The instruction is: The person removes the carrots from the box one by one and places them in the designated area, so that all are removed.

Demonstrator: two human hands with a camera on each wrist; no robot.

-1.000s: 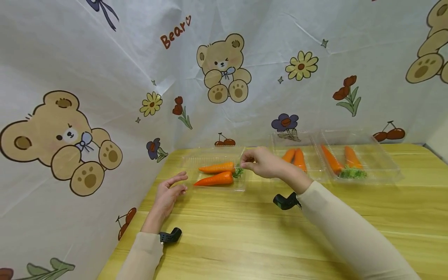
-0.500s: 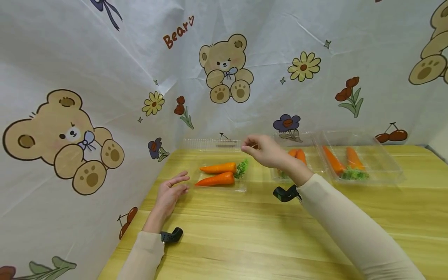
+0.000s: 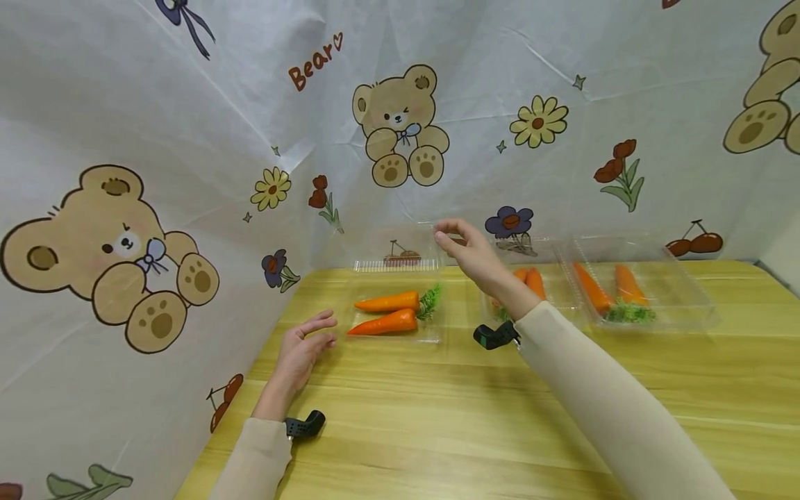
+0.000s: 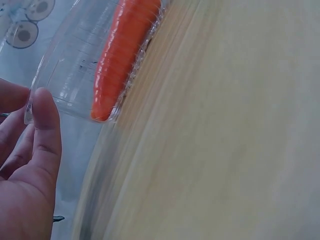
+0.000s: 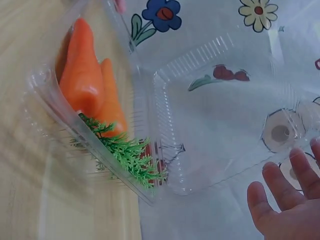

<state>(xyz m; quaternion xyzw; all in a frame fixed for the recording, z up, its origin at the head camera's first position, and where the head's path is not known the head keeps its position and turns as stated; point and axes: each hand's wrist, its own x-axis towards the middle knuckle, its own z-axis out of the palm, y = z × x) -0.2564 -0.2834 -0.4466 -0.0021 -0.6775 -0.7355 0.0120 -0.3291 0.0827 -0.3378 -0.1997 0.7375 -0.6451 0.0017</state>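
A clear plastic box point(image 3: 431, 340) with a hinged lid point(image 5: 215, 130) holds an upper carrot point(image 3: 386, 303) and a lower carrot point(image 3: 382, 323) lying side by side. Green leafy tops point(image 3: 429, 302) are at their right ends. My left hand point(image 3: 301, 353) is at the box's left end; in the left wrist view its thumb and index finger pinch the rim. The lid stands raised at the back, leaning toward the cloth. My right hand point(image 3: 473, 255) is at the lid's right edge, its fingers spread and relaxed in the right wrist view; whether they touch the lid, I cannot tell.
Two more clear boxes stand to the right: a nearer box point(image 3: 565, 309), partly behind my right forearm, and a farther box point(image 3: 681, 305), each with carrots and greens. A bear-print cloth point(image 3: 462, 208) hangs behind and left of the wooden table point(image 3: 425, 417).
The lid has swung up and back from over the carrots. My right hand has risen along with it, and its fingers have loosened. The left hand has stayed in place.
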